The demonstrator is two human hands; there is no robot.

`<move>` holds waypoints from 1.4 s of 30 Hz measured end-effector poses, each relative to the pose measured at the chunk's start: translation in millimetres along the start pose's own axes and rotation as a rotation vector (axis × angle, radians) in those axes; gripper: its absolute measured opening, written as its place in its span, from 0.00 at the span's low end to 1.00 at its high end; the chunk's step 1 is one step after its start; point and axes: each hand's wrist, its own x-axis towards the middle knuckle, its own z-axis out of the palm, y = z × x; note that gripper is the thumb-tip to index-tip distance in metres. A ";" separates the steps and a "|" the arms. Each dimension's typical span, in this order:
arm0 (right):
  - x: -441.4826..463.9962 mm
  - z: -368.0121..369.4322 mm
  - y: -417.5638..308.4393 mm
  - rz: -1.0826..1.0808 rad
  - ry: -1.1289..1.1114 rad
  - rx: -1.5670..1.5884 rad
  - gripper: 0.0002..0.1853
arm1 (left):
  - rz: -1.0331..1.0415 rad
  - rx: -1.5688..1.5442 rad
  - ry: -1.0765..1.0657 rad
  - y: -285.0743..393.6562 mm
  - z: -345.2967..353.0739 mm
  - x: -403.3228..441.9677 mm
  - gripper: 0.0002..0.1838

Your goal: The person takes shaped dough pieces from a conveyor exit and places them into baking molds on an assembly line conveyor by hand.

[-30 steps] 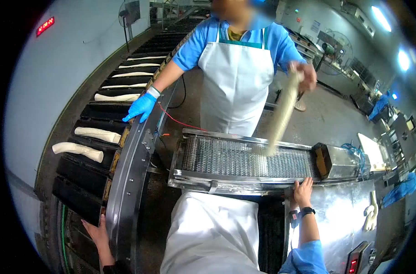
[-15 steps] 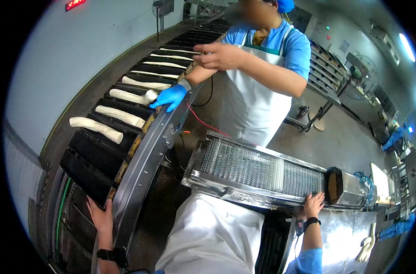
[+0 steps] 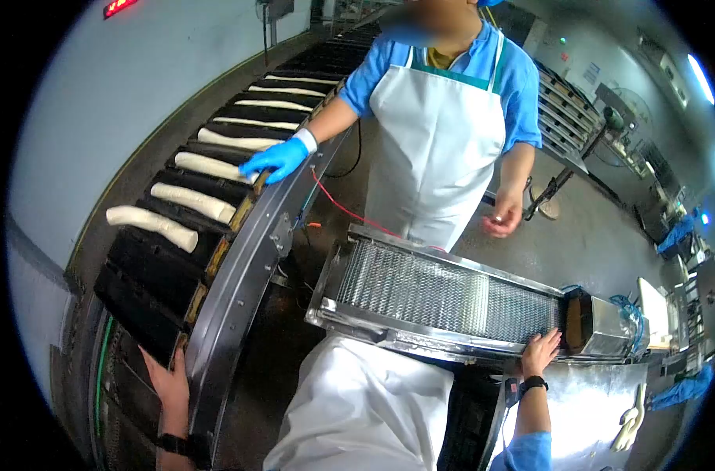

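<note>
Both hands low, well apart

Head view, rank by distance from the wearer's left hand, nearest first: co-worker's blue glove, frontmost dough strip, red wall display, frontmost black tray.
From the left hand:
1. Frontmost black tray: right at the fingers.
2. Frontmost dough strip: farther up the tray line.
3. Blue glove: beyond, to the right.
4. Red wall display: top left.

Dough strips lie in trays, left; the conveyor (co-worker behind it) stands right.
</note>
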 end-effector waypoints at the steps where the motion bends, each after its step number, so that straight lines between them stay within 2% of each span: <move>1: 0.2 2.8 -0.9 0.010 0.000 0.007 0.32 | 0.012 -0.002 0.003 1.1 -1.3 2.1 0.49; 5: 2.7 1.8 0.9 0.012 0.010 0.058 0.32 | -0.013 0.132 0.045 -23.4 9.6 2.6 0.46; 6: 2.7 5.3 5.3 -0.007 0.024 0.062 0.32 | -0.071 0.142 0.029 -22.8 9.6 1.9 0.46; 8: 3.4 -0.4 3.1 -0.010 0.007 0.075 0.32 | -0.126 0.217 0.036 14.7 -4.0 -5.3 0.45; 13: 3.6 -3.7 1.1 0.002 0.019 0.079 0.32 | -0.094 0.163 0.028 13.8 -3.0 -7.0 0.45; 18: -3.6 -10.4 -2.1 -0.107 0.087 0.175 0.33 | -0.034 0.190 0.032 5.1 -5.3 -6.8 0.44; 19: -4.3 -9.9 -1.5 -0.107 0.085 0.174 0.33 | -0.036 0.181 0.034 -2.0 -3.3 -6.6 0.44; 21: -3.7 -8.6 1.9 -0.252 0.188 0.154 0.33 | -0.040 0.171 0.037 -9.3 -1.4 -4.3 0.43; 24: 8.2 4.4 9.3 -0.276 0.215 0.109 0.33 | -0.033 0.190 0.002 -4.6 -5.9 -5.2 0.43; 26: 7.1 -6.1 3.1 -0.266 0.158 0.145 0.33 | -0.039 0.162 0.024 21.7 -12.1 -10.1 0.43; 30: 10.7 -6.6 3.5 -0.293 0.077 0.147 0.33 | -0.019 0.111 -0.003 10.1 -10.8 -5.8 0.43; 32: 9.5 -10.9 -0.7 -0.299 0.066 0.159 0.34 | -0.091 0.036 -0.054 14.6 -13.9 -4.8 0.44; 36: 7.2 -16.2 -12.7 -0.361 0.097 0.146 0.34 | -0.139 -0.025 -0.001 11.5 -15.4 -6.7 0.46; 38: 7.7 -15.1 -18.7 -0.362 0.063 0.117 0.34 | -0.282 0.020 -0.037 12.8 -21.6 -10.3 0.47; 42: 6.4 -6.6 -31.3 -0.427 0.050 -0.007 0.32 | -0.193 0.033 0.017 -12.7 -23.9 -19.9 0.47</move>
